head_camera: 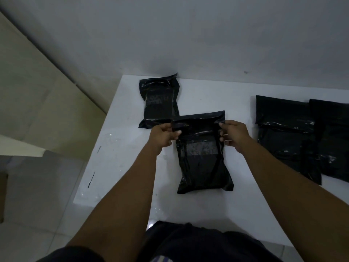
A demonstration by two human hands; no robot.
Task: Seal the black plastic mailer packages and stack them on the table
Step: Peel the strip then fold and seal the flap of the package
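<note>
A dark-clothed lap (198, 242) sits nearest, before the smooth white worktop (207, 95). Glossy, crinkled overlapping mailers (287, 137) wait at right. A plump centre mailer (203, 163) lies mid-worktop, left hand (164, 135) and right hand (234, 135) each pinching its flap (200, 120). A far mailer (159, 103) looks sealed; no stack yet

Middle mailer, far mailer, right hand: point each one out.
middle mailer (203, 163): head view, its lower body.
far mailer (160, 101): head view, its centre.
right hand (235, 136): head view, back of the hand.
</note>
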